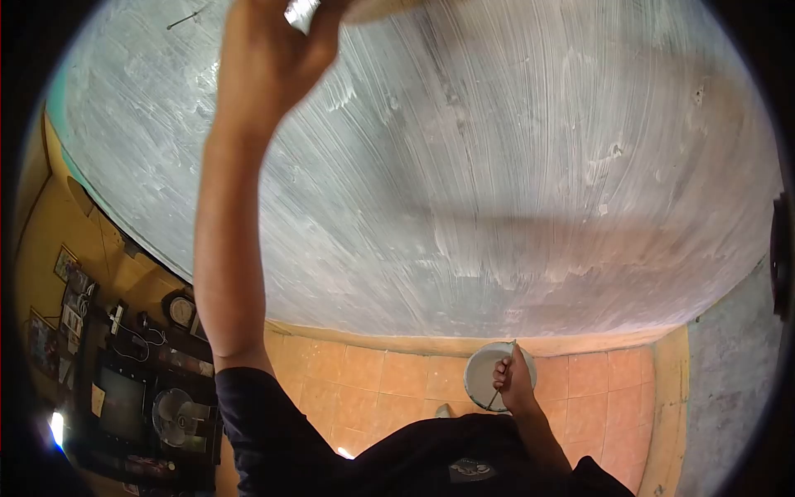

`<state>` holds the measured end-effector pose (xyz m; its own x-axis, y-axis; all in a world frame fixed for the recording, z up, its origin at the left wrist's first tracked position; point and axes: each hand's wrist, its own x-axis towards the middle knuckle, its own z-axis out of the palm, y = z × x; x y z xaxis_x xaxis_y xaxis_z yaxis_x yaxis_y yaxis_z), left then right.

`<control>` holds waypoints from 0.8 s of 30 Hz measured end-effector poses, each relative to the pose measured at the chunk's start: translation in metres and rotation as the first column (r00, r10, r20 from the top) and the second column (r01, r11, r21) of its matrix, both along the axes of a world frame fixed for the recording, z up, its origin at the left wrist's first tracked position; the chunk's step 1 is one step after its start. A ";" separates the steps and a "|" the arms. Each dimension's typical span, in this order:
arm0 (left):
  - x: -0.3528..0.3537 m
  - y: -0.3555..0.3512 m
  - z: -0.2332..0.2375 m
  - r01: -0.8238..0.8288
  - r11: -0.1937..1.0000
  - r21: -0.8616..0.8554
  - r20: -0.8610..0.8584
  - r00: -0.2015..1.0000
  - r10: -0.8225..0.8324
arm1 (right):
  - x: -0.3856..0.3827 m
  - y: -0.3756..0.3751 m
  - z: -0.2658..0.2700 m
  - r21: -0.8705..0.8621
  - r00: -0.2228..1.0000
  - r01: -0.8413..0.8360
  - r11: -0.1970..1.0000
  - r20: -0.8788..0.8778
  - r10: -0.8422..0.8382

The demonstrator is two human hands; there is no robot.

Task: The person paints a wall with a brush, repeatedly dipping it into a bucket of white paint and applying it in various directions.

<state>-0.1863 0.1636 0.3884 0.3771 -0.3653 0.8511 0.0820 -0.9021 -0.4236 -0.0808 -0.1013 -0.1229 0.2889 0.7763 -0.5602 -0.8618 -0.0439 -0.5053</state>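
My left hand [277,54] is raised to the streaky, grey-white wall [497,157] at the top edge, its fingers partly cut off by the frame. A blurred brown thing [381,8] shows beside it, together with a bright glint; I cannot make out what the hand grips. Low on the right, my right hand [513,383] is closed around the thin wire handle of a round bucket [480,385]. Pale grey-white content shows inside the bucket, which hangs or stands close to the wall's base; which of the two I cannot tell.
Orange floor tiles [397,373] run along the wall's base. At the lower left are a fan [175,418], a dark television [122,402], a round clock [180,310] and cables. A grey wall section [729,348] stands at the right. A nail-like piece [184,19] sticks out at the upper left.
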 end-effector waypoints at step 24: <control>0.011 -0.040 -0.385 -0.044 0.971 0.237 -0.341 0.932 0.125 | 0.007 -0.013 -0.014 -0.071 0.999 0.032 0.997 -0.034 -0.035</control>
